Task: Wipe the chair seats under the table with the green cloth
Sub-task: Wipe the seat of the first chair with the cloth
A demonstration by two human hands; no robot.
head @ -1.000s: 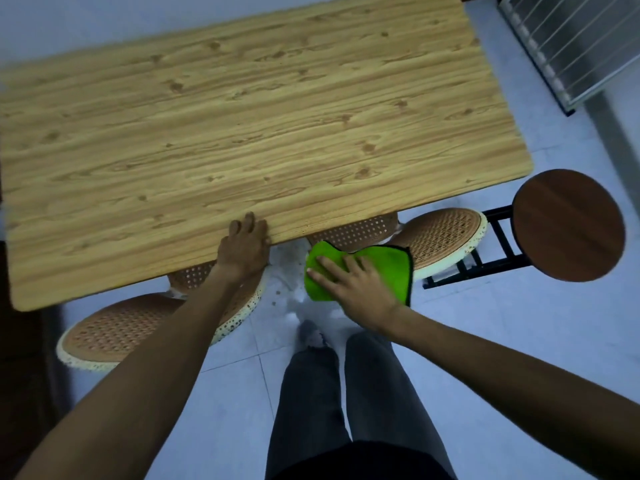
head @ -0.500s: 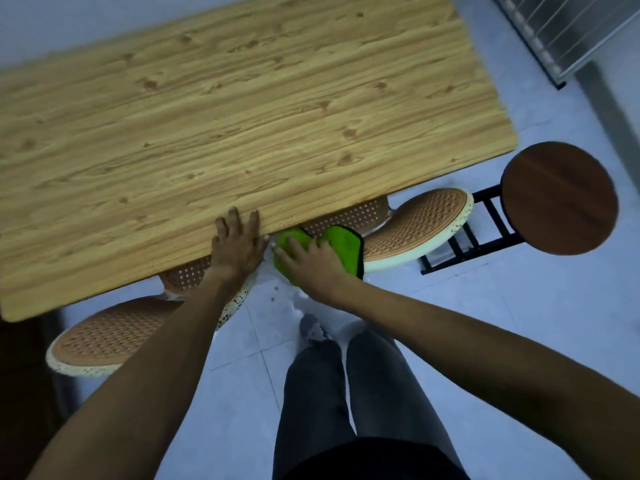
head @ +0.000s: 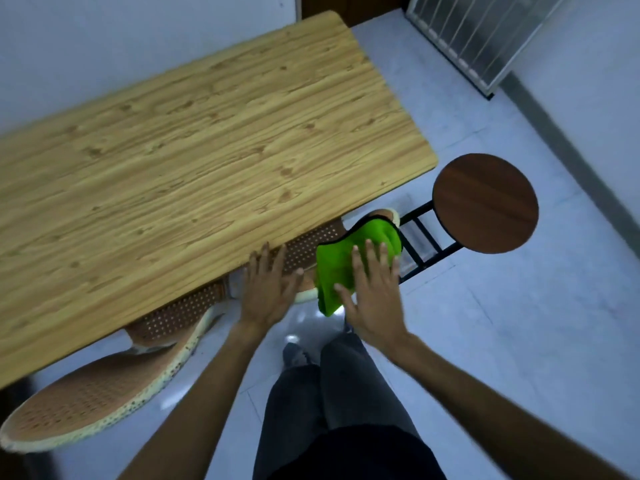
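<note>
A bright green cloth (head: 349,259) lies spread over a woven brown chair seat (head: 308,245) that pokes out from under the near edge of the wooden table (head: 194,161). My right hand (head: 374,292) presses flat on the cloth, fingers spread. My left hand (head: 268,285) rests flat and open on the same seat, just left of the cloth, by the table edge. Two more woven seats show to the left: one half hidden under the table (head: 173,315), one large seat near the bottom left (head: 86,400).
A round dark-wood stool (head: 485,202) on a black metal frame (head: 420,247) stands right of the table corner. My dark trouser legs (head: 329,393) are below the hands. Pale tiled floor spreads to the right; a wire rack (head: 474,36) leans at the back right.
The view has swung left, shifting the table. My right hand with the cloth slid right over the seat, the cloth now spread wider. My left hand came off the table edge onto the seat.
</note>
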